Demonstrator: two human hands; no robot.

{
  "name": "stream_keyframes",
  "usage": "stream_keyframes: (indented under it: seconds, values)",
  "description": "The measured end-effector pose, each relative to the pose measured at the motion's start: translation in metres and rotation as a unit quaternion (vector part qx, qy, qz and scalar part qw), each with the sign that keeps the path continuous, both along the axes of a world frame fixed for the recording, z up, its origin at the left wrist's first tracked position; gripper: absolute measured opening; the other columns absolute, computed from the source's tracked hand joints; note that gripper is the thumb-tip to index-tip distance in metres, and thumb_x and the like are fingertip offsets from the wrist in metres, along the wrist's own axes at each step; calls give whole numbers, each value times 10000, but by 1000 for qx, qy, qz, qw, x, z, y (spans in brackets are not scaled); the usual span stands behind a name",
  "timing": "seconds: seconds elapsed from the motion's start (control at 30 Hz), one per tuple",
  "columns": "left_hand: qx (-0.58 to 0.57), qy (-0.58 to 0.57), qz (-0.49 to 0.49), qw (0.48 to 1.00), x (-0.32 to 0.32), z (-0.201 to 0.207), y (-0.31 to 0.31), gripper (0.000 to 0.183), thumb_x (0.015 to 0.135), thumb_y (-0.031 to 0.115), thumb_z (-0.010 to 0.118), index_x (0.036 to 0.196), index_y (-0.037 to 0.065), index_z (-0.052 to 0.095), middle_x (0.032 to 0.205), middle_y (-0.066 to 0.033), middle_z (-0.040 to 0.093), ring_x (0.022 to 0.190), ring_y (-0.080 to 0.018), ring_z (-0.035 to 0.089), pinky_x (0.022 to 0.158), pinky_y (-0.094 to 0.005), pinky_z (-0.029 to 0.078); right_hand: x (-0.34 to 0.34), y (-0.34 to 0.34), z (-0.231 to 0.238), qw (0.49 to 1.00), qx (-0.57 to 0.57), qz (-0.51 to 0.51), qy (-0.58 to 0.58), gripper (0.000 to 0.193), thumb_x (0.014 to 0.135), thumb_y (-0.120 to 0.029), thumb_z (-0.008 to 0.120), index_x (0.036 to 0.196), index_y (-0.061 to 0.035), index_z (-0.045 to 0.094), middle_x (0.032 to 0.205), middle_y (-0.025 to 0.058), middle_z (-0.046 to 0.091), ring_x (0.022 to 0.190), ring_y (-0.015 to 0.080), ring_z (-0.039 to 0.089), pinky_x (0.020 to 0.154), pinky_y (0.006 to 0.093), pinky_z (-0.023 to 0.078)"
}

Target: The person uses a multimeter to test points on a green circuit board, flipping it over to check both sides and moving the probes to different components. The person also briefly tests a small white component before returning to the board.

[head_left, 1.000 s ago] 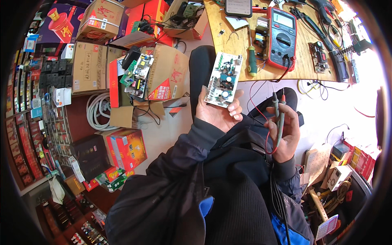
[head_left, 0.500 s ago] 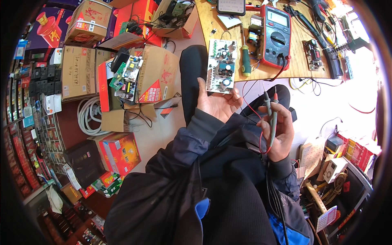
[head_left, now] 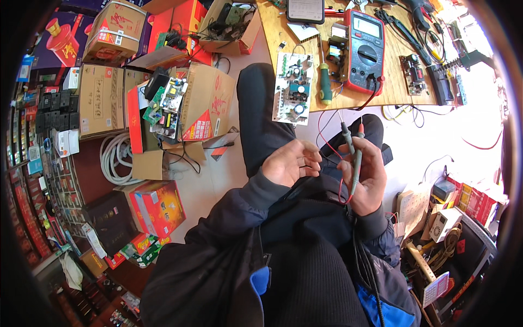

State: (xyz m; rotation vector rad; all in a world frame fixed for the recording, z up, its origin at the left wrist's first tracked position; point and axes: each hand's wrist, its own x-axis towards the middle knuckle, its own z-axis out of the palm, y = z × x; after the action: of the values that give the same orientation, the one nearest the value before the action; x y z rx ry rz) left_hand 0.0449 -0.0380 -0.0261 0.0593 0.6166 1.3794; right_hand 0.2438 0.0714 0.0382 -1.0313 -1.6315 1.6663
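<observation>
- Drawn back toward the lap, the left hand point(head_left: 291, 163) is seen apart from the white circuit board point(head_left: 292, 88), whose near end is met by its thumb and fingers in the frame 0.5 s earlier.
- With its fingers loosely curled, the left hand is left empty above the lap.
- By the right hand point(head_left: 368, 177), 2 test probes point(head_left: 357, 162) are gripped side by side, their tips pointed toward the wooden table point(head_left: 392, 97) and touching nothing.
- At the table's near left corner the board is placed, component side up; its near end seems to be carried past the edge. Better support is likely to be given if it is slid farther in before any pressing.
- Just to its right, the green-handled screwdriver point(head_left: 325, 84) is best kept from the board, so that no contacts are bridged by its metal shaft.
- For steady contact, 1 probe is probably best taken by each hand, with fingers held well behind the tips.
- Slack in the red lead point(head_left: 340, 191) is best kept free, so that the board is not dragged.
- On the red multimeter point(head_left: 365, 52), the dial setting is worth checking first; charge may be held by the large capacitors.
</observation>
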Motion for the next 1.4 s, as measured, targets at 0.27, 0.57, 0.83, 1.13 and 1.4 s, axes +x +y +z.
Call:
stream_keyframes:
  seconds: [0.27, 0.57, 0.83, 1.13, 1.4]
  values:
    - [40, 327, 37, 944, 12, 26, 8, 272, 1098, 139, 708, 1311, -27, 734, 1166, -71, 709, 995, -121, 685, 868, -279, 572, -12, -9, 3, 985, 147, 71, -52, 454, 902, 73, 758, 1334, -10, 647, 1039, 64, 657, 782, 104, 627, 679, 246, 502]
    - [53, 269, 121, 954, 2, 32, -2, 218, 1139, 206, 636, 1213, 7, 688, 1152, -140, 765, 1030, -169, 732, 923, -323, 596, -20, -20, 14, 977, 167, 119, -57, 406, 895, 48, 787, 1280, -9, 673, 1016, 94, 678, 789, 161, 662, 725, 290, 550]
    - [49, 236, 204, 949, -21, 32, -17, 186, 1149, 218, 583, 1226, 52, 617, 1108, -194, 773, 954, -230, 765, 884, -363, 627, -29, -30, 13, 976, 184, 109, -24, 341, 908, 54, 807, 1224, 13, 687, 959, 126, 713, 782, 193, 697, 764, 307, 571]
    - [47, 447, 290, 845, -17, 42, -27, 621, 945, -131, 722, 1516, 12, 527, 1253, -125, 638, 1013, -157, 698, 915, -314, 602, -45, -38, 19, 980, 181, 81, 23, 321, 887, 67, 841, 1158, 9, 680, 912, 122, 755, 767, 188, 687, 728, 318, 552]
    - [71, 665, 246, 702, -39, 36, -29, 552, 891, -74, 843, 1407, 14, 666, 1234, -97, 613, 908, -139, 665, 857, -300, 572, -76, -36, 34, 959, 214, 180, 53, 342, 859, 4, 896, 1139, -4, 700, 953, 136, 760, 759, 231, 721, 725, 337, 566]
